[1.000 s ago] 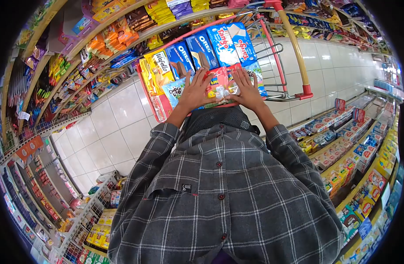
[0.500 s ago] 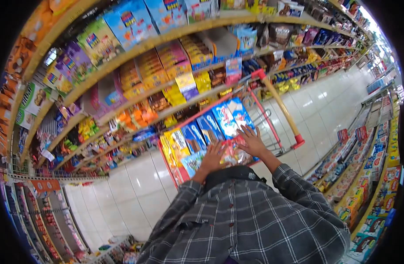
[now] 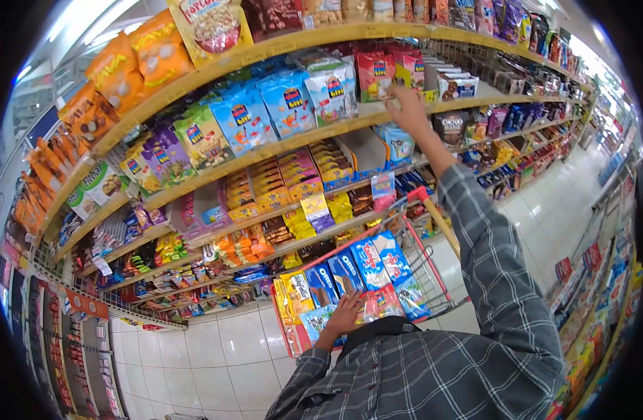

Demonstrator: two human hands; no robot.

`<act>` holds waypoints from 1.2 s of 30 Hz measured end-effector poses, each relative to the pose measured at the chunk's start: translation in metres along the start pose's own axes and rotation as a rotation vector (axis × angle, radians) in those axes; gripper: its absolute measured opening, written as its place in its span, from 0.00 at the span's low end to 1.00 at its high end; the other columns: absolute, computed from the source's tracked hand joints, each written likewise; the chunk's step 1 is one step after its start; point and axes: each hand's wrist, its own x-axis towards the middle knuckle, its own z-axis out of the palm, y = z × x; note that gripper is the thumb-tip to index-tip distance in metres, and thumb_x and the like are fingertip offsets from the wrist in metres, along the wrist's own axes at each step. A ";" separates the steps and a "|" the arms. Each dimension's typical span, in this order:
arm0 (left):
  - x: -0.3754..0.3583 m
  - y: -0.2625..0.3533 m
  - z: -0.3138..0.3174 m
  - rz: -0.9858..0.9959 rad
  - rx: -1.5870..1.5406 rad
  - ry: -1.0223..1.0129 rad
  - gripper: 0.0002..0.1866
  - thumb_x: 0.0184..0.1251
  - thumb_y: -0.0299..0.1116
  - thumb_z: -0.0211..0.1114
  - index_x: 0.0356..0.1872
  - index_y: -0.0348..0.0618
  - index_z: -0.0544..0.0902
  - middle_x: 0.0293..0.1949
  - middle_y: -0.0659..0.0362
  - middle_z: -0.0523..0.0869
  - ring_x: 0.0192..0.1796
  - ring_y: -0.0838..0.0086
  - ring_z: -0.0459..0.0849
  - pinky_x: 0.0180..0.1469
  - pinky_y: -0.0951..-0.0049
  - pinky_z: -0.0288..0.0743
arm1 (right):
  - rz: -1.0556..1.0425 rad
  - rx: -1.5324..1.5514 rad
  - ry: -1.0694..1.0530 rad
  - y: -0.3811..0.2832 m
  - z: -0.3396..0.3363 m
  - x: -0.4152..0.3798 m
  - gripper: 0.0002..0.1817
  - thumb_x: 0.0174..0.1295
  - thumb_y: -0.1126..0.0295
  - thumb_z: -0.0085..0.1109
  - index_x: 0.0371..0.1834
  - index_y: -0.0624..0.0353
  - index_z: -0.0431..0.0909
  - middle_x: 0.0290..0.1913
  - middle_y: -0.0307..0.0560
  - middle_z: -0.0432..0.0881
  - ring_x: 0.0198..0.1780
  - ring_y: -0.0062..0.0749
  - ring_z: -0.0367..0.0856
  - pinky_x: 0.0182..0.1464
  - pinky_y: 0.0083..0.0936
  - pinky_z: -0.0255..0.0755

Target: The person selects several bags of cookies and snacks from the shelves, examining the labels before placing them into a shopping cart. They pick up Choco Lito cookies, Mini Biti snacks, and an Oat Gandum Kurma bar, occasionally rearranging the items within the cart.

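My right hand [image 3: 409,110] is raised to an upper shelf, its fingers apart at the lower corner of a red snack bag [image 3: 375,75]. Just behind the fingers stands a yellow-green bag [image 3: 409,68]. My left hand [image 3: 345,315] lies open with spread fingers on the packs in the shopping cart [image 3: 279,329]. Around it are a light-blue pack [image 3: 316,322], a red pack [image 3: 382,304] and dark-blue Oreo packs [image 3: 346,273]. A yellow pack [image 3: 293,297] and blue-and-white wafer packs [image 3: 370,260] fill the rest of the cart.
Blue snack bags [image 3: 288,101] and a white bag [image 3: 332,91] line the same shelf. Boxes of yellow bars [image 3: 263,187] sit one shelf lower. The cart's yellow handle [image 3: 440,222] is partly behind my right sleeve. More stocked shelves [image 3: 587,329] stand on the right.
My right hand has left the packs in the cart and gone up to the shelf. My left hand stays on the packs. The view has tilted up, showing higher shelves.
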 end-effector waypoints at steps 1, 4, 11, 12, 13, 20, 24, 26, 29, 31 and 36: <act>-0.002 0.004 -0.007 -0.024 0.016 0.028 0.43 0.66 0.60 0.59 0.77 0.53 0.56 0.78 0.50 0.55 0.79 0.54 0.51 0.78 0.50 0.41 | 0.000 -0.055 0.007 0.004 0.000 0.026 0.20 0.59 0.59 0.62 0.55 0.48 0.77 0.55 0.41 0.81 0.61 0.41 0.74 0.65 0.52 0.58; -0.013 0.013 -0.012 -0.156 0.068 0.107 0.37 0.70 0.56 0.57 0.76 0.52 0.60 0.77 0.52 0.56 0.79 0.54 0.52 0.78 0.49 0.42 | -0.028 -0.240 0.017 0.023 0.009 0.086 0.24 0.57 0.59 0.63 0.57 0.50 0.76 0.57 0.42 0.79 0.64 0.42 0.72 0.68 0.55 0.56; -0.094 0.058 0.003 -0.739 -0.091 0.770 0.32 0.70 0.39 0.61 0.72 0.37 0.64 0.72 0.42 0.64 0.76 0.48 0.58 0.76 0.48 0.49 | -0.150 -0.530 -0.216 0.038 0.018 0.111 0.27 0.54 0.58 0.65 0.58 0.53 0.77 0.55 0.47 0.78 0.64 0.41 0.71 0.72 0.60 0.50; -0.106 0.072 0.007 -0.809 -0.052 0.827 0.32 0.70 0.36 0.60 0.71 0.35 0.64 0.71 0.41 0.66 0.75 0.48 0.60 0.75 0.49 0.50 | -0.167 -0.539 -0.237 0.034 0.011 0.111 0.27 0.54 0.58 0.66 0.57 0.54 0.77 0.54 0.47 0.78 0.63 0.41 0.71 0.72 0.60 0.51; -0.117 0.088 0.010 -0.879 -0.013 0.884 0.31 0.69 0.34 0.60 0.71 0.33 0.64 0.70 0.41 0.67 0.74 0.48 0.62 0.75 0.50 0.52 | -0.194 -0.537 -0.234 0.034 0.008 0.112 0.26 0.54 0.58 0.66 0.56 0.54 0.78 0.54 0.46 0.78 0.63 0.41 0.71 0.72 0.60 0.51; -0.131 0.166 0.018 -1.084 -0.256 1.134 0.21 0.71 0.25 0.57 0.63 0.30 0.72 0.60 0.43 0.78 0.63 0.55 0.76 0.67 0.59 0.66 | -0.355 -0.296 0.005 0.025 -0.042 0.084 0.17 0.55 0.68 0.64 0.49 0.54 0.80 0.48 0.44 0.78 0.55 0.39 0.75 0.67 0.45 0.61; -0.071 0.167 -0.057 -0.941 -0.457 1.146 0.16 0.72 0.27 0.57 0.57 0.30 0.78 0.52 0.46 0.85 0.57 0.62 0.82 0.62 0.64 0.71 | -0.259 0.016 0.057 -0.011 -0.115 0.038 0.13 0.53 0.70 0.65 0.42 0.57 0.78 0.41 0.48 0.79 0.46 0.47 0.79 0.52 0.41 0.72; -0.030 0.165 -0.109 -0.828 -0.445 1.113 0.16 0.72 0.28 0.58 0.56 0.30 0.79 0.52 0.47 0.85 0.58 0.63 0.82 0.62 0.65 0.72 | -0.195 0.181 -0.101 -0.033 -0.155 0.004 0.13 0.53 0.69 0.66 0.41 0.59 0.79 0.37 0.50 0.79 0.43 0.48 0.79 0.47 0.39 0.73; 0.035 0.174 -0.184 -0.555 -0.550 1.028 0.22 0.71 0.27 0.60 0.64 0.33 0.73 0.60 0.49 0.80 0.63 0.63 0.78 0.67 0.64 0.68 | -0.123 0.423 -0.463 -0.060 -0.195 -0.050 0.14 0.57 0.60 0.66 0.39 0.58 0.83 0.35 0.49 0.80 0.41 0.47 0.80 0.43 0.38 0.74; 0.071 0.174 -0.209 -0.309 -0.672 0.918 0.27 0.69 0.31 0.63 0.68 0.36 0.69 0.64 0.49 0.77 0.66 0.63 0.75 0.66 0.63 0.69 | -0.129 0.641 -0.590 -0.071 -0.191 -0.096 0.15 0.56 0.60 0.68 0.41 0.58 0.84 0.37 0.49 0.81 0.40 0.47 0.81 0.43 0.37 0.74; 0.119 0.186 -0.189 -0.324 -0.934 0.712 0.20 0.72 0.40 0.65 0.56 0.36 0.79 0.41 0.61 0.86 0.43 0.83 0.81 0.46 0.78 0.75 | 0.238 0.941 -0.754 -0.092 -0.208 -0.160 0.15 0.56 0.63 0.71 0.42 0.61 0.84 0.37 0.45 0.83 0.40 0.37 0.82 0.43 0.32 0.74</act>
